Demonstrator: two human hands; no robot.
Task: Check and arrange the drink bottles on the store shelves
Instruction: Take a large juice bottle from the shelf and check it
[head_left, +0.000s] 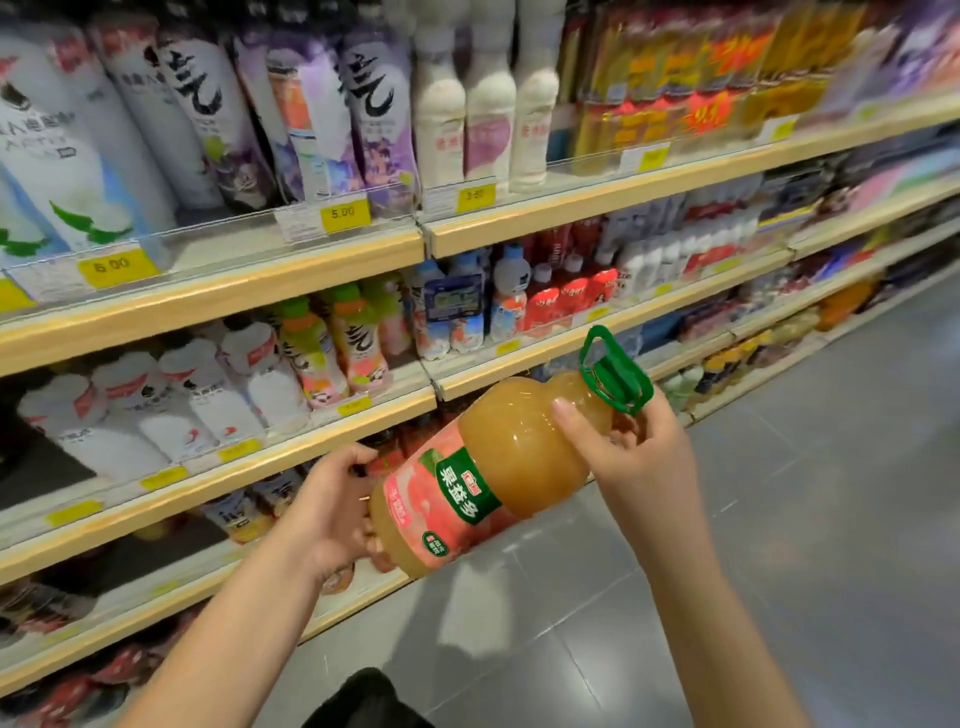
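The store shelves (218, 291) fill the left and the top, with wooden front edges and rows of drink bottles on each level. The grey tiled floor (779, 519) lies at the right. In front of the shelves, above the floor, a large juice bottle (519, 447) with a pink and green label is tilted, with its base low at the left. The left hand (332, 514) grips the base. The right hand (639, 457) holds the neck with curled fingers, just under the green cap with handle (615, 371). Yellow price tags (345, 212) sit on the shelf edges.
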